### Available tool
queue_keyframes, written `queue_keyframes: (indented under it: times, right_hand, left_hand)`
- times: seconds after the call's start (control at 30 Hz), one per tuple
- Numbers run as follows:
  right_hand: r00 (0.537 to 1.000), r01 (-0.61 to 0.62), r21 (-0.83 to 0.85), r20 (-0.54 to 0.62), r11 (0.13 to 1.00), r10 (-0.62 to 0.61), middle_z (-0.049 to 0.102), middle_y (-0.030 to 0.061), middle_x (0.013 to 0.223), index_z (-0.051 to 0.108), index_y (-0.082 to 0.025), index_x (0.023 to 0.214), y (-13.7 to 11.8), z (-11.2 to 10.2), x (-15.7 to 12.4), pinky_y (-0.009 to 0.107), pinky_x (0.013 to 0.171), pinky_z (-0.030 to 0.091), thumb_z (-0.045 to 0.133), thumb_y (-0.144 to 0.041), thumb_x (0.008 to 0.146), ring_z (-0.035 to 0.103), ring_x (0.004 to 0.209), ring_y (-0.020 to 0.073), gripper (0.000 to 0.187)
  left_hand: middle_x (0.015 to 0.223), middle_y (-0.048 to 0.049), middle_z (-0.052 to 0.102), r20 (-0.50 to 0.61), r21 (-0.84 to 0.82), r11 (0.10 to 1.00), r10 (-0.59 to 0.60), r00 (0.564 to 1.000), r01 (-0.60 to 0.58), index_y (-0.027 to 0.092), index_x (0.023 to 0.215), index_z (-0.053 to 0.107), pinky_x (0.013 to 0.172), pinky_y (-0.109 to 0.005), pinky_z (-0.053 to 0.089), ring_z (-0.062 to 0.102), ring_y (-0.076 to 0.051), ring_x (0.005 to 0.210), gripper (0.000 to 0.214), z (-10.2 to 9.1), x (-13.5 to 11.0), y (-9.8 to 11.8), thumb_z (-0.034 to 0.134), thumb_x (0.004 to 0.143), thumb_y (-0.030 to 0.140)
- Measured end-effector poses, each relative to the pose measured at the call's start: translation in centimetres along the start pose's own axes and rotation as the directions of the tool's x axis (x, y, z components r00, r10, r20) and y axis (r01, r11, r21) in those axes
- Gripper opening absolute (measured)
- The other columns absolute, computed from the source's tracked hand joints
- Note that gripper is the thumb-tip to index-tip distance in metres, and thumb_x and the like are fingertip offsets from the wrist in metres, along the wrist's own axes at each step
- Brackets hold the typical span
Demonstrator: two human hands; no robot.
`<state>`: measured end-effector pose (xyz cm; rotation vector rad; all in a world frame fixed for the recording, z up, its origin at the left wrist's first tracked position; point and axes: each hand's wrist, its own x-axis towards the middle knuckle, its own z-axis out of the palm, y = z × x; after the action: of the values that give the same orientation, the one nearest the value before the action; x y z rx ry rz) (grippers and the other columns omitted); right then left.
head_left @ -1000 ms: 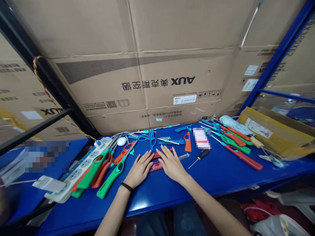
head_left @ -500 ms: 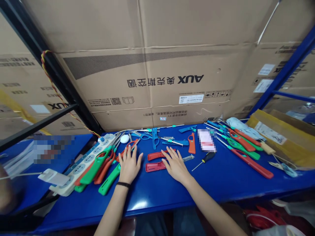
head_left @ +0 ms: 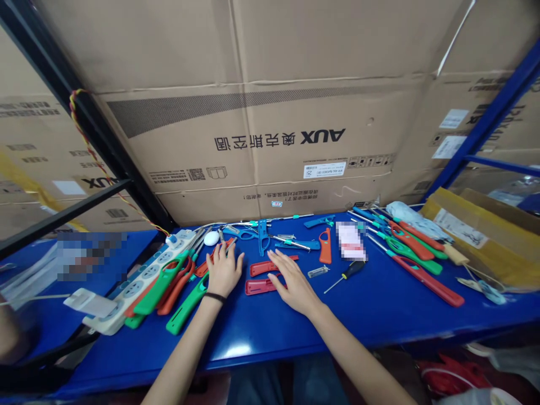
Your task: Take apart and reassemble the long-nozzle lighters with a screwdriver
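My left hand [head_left: 224,271] lies flat with fingers spread on the blue shelf [head_left: 270,326], its fingertips over a red long-nosed lighter [head_left: 205,265] and next to a green lighter [head_left: 185,306]. A black band circles that wrist. My right hand [head_left: 292,283] rests open, palm down, beside two red plastic shell halves [head_left: 260,277], touching the nearer one. Neither hand holds anything.
A white power strip [head_left: 139,281] and several green and orange lighters [head_left: 166,284] lie at left. More lighters [head_left: 411,250], a screwdriver [head_left: 343,274], blue parts [head_left: 262,236] and an orange handle [head_left: 325,245] lie behind and right. Cardboard boxes [head_left: 270,129] wall the back.
My left hand slid left from the red shell halves onto the lighters, then a little farther forward. My right hand stayed put near the shells. The camera shifted slightly.
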<state>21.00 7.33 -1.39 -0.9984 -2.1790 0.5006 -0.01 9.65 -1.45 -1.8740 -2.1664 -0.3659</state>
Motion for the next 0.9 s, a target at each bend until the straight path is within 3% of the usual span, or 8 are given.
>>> queue_keyframes:
  times: [0.13, 0.27, 0.37, 0.47, 0.63, 0.73, 0.9]
  right_hand:
    - [0.999, 0.034, 0.048, 0.015, 0.998, -0.035, 0.042, 0.0024, 0.145, 0.035, -0.024, 0.142, -0.1, -0.1, -0.1, 0.040, 0.112, 0.031, 0.039, -0.033, 0.096, 0.029, 0.138, 0.0177, 0.047]
    - [1.000, -0.001, 0.050, 0.001, 0.999, 0.001, 0.045, 0.0031, 0.143, 0.037, -0.024, 0.141, 0.2, -0.2, -0.1, 0.041, 0.111, 0.033, 0.040, -0.032, 0.096, 0.032, 0.137, 0.0187, 0.046]
    - [1.000, -0.016, 0.048, 0.000, 0.999, 0.016, 0.047, 0.0032, 0.141, 0.040, -0.023, 0.139, 0.3, -0.2, -0.1, 0.039, 0.111, 0.033, 0.040, -0.031, 0.096, 0.034, 0.136, 0.0183, 0.044]
    - [1.000, -0.024, 0.044, -0.001, 0.999, 0.024, 0.049, 0.0034, 0.139, 0.043, -0.023, 0.136, 0.3, -0.3, -0.1, 0.038, 0.111, 0.034, 0.041, -0.030, 0.095, 0.035, 0.135, 0.0177, 0.042]
    - [0.999, -0.026, 0.074, -0.023, 0.997, 0.027, 0.053, 0.0064, 0.135, 0.048, -0.022, 0.133, 0.4, -0.2, 0.0, 0.042, 0.110, 0.035, 0.043, -0.026, 0.094, 0.039, 0.132, 0.0201, 0.039]
    - [0.999, -0.033, 0.080, -0.021, 0.996, 0.035, 0.053, 0.0076, 0.134, 0.049, -0.020, 0.131, 0.5, -0.1, 0.0, 0.043, 0.109, 0.036, 0.044, -0.025, 0.093, 0.040, 0.132, 0.0209, 0.038]
    - [0.999, -0.020, 0.074, -0.033, 0.997, 0.022, 0.055, 0.0073, 0.132, 0.051, -0.023, 0.128, 0.7, 0.2, -0.2, 0.045, 0.106, 0.038, 0.044, -0.023, 0.092, 0.042, 0.130, 0.0218, 0.036]
  left_hand:
    - [0.135, -0.0176, 0.050, 0.035, 0.022, 0.998, 0.056, 0.998, -0.057, 0.015, 0.125, 0.054, 0.104, -0.052, 0.030, 0.041, -0.032, 0.128, 0.038, -0.3, 4.4, 0.8, 0.036, 0.093, 0.025]
    - [0.123, -0.0202, 0.055, 0.065, 0.071, 0.993, 0.094, 0.993, -0.099, 0.012, 0.119, 0.057, 0.101, -0.049, 0.034, 0.048, -0.032, 0.118, 0.034, 0.1, 9.1, 1.1, 0.042, 0.092, 0.027]
    - [0.121, -0.0141, 0.055, 0.129, 0.115, 0.981, 0.144, 0.981, -0.158, 0.014, 0.116, 0.057, 0.094, -0.048, 0.042, 0.053, -0.028, 0.111, 0.030, 0.4, 11.6, 0.8, 0.051, 0.091, 0.030]
    - [0.119, -0.0093, 0.056, 0.224, 0.127, 0.960, 0.216, 0.950, -0.248, 0.015, 0.119, 0.054, 0.084, -0.043, 0.051, 0.059, -0.022, 0.101, 0.033, 0.5, 13.3, 0.3, 0.055, 0.090, 0.032]
    - [0.118, -0.0094, 0.057, 0.332, 0.090, 0.908, 0.360, 0.872, -0.409, 0.015, 0.119, 0.054, 0.083, -0.042, 0.052, 0.060, -0.022, 0.100, 0.032, -0.3, 14.8, -0.3, 0.055, 0.091, 0.031]
    - [0.117, -0.0089, 0.058, 0.293, 0.081, 0.897, 0.395, 0.871, -0.434, 0.015, 0.118, 0.054, 0.083, -0.042, 0.052, 0.060, -0.021, 0.099, 0.032, -1.5, 15.2, -0.6, 0.056, 0.090, 0.031]
    - [0.110, -0.0125, 0.059, 0.067, 0.091, 0.930, 0.350, 0.934, -0.355, 0.017, 0.113, 0.056, 0.074, -0.033, 0.049, 0.061, -0.024, 0.099, 0.026, -5.1, 14.8, -1.4, 0.039, 0.097, 0.029]
